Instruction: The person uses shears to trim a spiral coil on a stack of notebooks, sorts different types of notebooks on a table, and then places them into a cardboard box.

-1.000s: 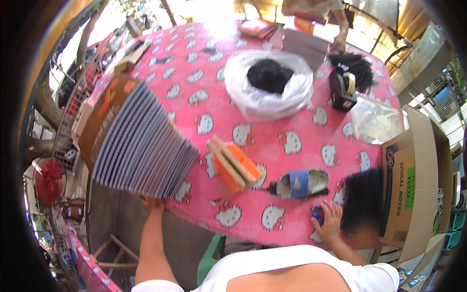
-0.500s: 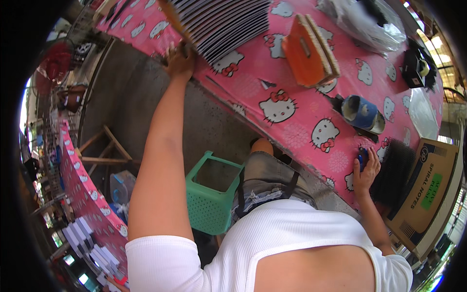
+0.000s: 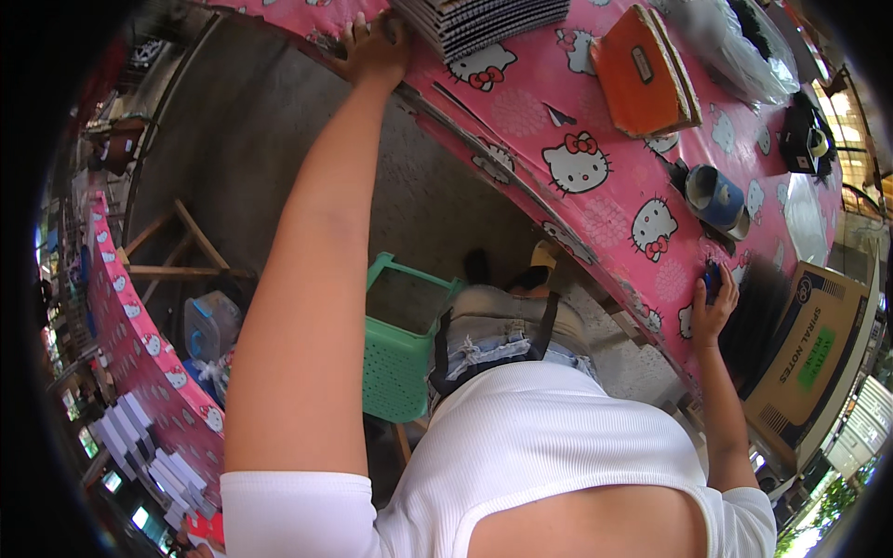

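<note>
My left hand (image 3: 375, 51) rests at the table's edge with its fingers apart, beside a stack of spiral-bound notebooks (image 3: 493, 26). At the right, my right hand (image 3: 714, 312) is closed around a small dark blue object (image 3: 712, 279), whose kind I cannot make out. That hand lies low over the pink patterned table (image 3: 609, 223), close to a dark, blurred bristly pile (image 3: 758, 312). A blue cylindrical container (image 3: 714, 197) lies farther up the table from it.
A worn orange block (image 3: 642, 79), a clear plastic bag (image 3: 735, 51) and a black box (image 3: 800, 135) occupy the far side. The cardboard carton (image 3: 809, 363) stands at the right. Below the table edge are a green plastic stool (image 3: 395, 372) and a wooden frame (image 3: 181, 270).
The view has shifted, so the tabletop things appear farther right and higher. My left hand stays by the notebooks and my right hand stays on the blue object; a foot now shows below.
</note>
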A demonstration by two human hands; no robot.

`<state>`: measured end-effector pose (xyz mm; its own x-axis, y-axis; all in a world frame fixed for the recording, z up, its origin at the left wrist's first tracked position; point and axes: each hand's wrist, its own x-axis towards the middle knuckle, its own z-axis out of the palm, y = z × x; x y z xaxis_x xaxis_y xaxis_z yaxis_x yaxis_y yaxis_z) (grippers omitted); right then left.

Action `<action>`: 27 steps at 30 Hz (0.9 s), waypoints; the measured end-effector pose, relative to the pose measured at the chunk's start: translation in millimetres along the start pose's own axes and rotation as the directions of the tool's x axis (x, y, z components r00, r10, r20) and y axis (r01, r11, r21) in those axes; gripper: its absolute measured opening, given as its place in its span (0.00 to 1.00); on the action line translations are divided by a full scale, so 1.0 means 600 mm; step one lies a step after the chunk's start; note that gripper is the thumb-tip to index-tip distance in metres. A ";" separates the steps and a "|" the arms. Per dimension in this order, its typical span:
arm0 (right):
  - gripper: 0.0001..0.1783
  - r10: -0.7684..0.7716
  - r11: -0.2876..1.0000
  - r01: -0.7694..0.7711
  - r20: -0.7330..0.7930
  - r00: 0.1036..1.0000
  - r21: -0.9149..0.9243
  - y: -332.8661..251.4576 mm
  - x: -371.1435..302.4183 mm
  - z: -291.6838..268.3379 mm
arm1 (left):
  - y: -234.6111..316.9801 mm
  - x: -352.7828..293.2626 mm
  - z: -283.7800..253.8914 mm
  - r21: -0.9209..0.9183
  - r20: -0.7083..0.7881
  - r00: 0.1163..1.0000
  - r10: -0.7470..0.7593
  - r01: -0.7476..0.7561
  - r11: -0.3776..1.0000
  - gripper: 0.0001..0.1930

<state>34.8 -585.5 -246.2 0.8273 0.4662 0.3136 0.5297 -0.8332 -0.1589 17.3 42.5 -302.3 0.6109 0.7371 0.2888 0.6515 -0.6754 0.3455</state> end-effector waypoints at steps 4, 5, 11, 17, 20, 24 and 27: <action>0.26 -0.020 1.000 0.021 -0.054 0.998 0.017 0.013 -0.014 -0.012 | 0.008 -0.003 -0.040 0.027 -0.067 0.997 0.029 -0.027 0.999 0.28; 0.27 -0.023 1.000 0.024 -0.075 0.997 0.014 0.021 -0.023 -0.002 | -0.005 -0.009 -0.038 0.078 -0.072 0.997 0.004 0.001 0.997 0.27; 0.29 0.042 0.999 -0.041 -0.097 0.994 0.016 0.004 -0.030 -0.005 | 0.009 -0.052 -0.056 0.022 0.066 0.995 -0.078 0.077 0.997 0.27; 0.28 0.083 0.995 -0.077 -0.116 0.990 0.055 -0.021 -0.017 -0.018 | 0.018 -0.033 -0.085 0.007 0.056 0.991 -0.126 0.125 0.992 0.25; 0.28 0.087 0.995 -0.079 -0.124 0.988 0.067 -0.026 -0.008 -0.021 | 0.016 -0.032 -0.082 0.001 0.052 0.986 -0.160 0.161 0.987 0.25; 0.28 0.086 0.993 -0.073 -0.138 0.987 0.098 -0.023 -0.008 -0.017 | 0.013 -0.028 -0.075 0.019 0.055 0.982 -0.182 0.181 0.983 0.27; 0.28 0.084 0.993 -0.070 -0.155 0.984 0.093 -0.023 -0.009 -0.018 | 0.015 -0.033 -0.074 0.023 0.053 0.982 -0.183 0.182 0.983 0.27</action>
<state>20.7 -579.5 -235.9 0.8295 0.3430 0.4407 0.4858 -0.8324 -0.2667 -9.0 22.9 -265.1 0.5040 0.8462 0.1729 0.7621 -0.5299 0.3720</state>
